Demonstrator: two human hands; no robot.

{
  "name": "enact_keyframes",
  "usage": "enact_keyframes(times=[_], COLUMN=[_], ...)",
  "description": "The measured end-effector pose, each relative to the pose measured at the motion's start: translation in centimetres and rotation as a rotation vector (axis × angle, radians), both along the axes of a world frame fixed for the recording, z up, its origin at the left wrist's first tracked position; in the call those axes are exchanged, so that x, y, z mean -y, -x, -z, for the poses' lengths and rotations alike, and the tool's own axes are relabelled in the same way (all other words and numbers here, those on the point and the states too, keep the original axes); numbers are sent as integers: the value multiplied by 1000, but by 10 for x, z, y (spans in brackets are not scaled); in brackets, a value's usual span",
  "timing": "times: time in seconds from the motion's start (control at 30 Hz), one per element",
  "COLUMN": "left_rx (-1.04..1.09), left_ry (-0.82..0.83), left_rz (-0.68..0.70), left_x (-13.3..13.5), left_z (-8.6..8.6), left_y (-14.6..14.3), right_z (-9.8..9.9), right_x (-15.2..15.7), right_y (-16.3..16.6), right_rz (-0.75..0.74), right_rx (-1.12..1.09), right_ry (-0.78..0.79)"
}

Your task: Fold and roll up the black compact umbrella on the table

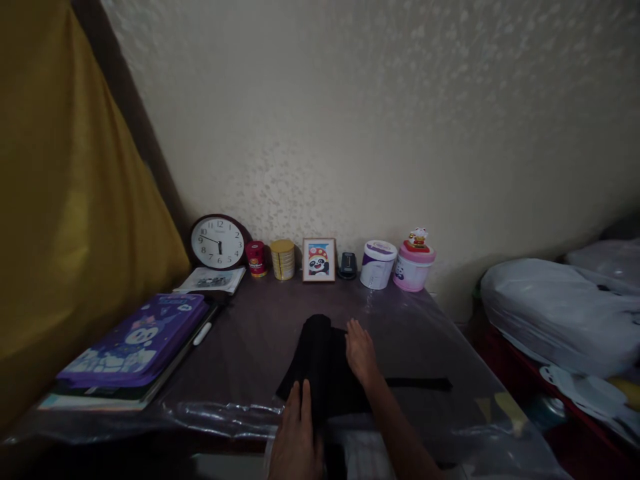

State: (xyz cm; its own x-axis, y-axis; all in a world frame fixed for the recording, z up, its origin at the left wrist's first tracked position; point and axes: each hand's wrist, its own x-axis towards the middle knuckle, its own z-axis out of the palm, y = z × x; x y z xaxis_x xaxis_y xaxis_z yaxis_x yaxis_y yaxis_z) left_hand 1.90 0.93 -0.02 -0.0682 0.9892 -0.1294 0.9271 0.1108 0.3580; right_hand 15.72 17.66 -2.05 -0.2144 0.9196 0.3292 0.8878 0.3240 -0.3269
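A black cloth (316, 373) lies on the dark table near its front edge, its left part folded or rolled into a raised ridge. From its right side a narrow black strap (420, 383) runs out flat across the table. My left hand (299, 433) rests on the near left part of the cloth with fingers stretched out. Farther up, my right hand (361, 352) lies flat against the cloth's right part, fingers extended. Neither hand grips anything that I can see. The cloth's near end is partly hidden by my hands.
Clear plastic covers the table (240, 347). At left sit a purple folder (135, 340) on papers and a white pen (203, 333). Along the wall stand a clock (219, 241), a red tin (257, 259), a picture frame (319, 260) and two tubs (379, 265). White bags (560, 313) lie right.
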Motion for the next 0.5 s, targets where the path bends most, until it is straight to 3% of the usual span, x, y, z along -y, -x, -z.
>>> enact_keyframes(times=[0.13,0.23,0.33,0.5], left_rx=[-5,1,15,38], left_ry=[13,3,-4,39], left_rz=[-15,-9,-4,0], left_x=[3,4,3,1], left_z=[-5,-4,-3,-6], left_y=[-1,-2,-3,-2], right_z=[15,21,15,5], right_x=[20,21,12,7], right_y=[4,-8,-14,29], right_rz=[-236,-123,-29,-88], right_rx=[-78,-68,-162,-386], right_ry=[-56,-4,-12,62])
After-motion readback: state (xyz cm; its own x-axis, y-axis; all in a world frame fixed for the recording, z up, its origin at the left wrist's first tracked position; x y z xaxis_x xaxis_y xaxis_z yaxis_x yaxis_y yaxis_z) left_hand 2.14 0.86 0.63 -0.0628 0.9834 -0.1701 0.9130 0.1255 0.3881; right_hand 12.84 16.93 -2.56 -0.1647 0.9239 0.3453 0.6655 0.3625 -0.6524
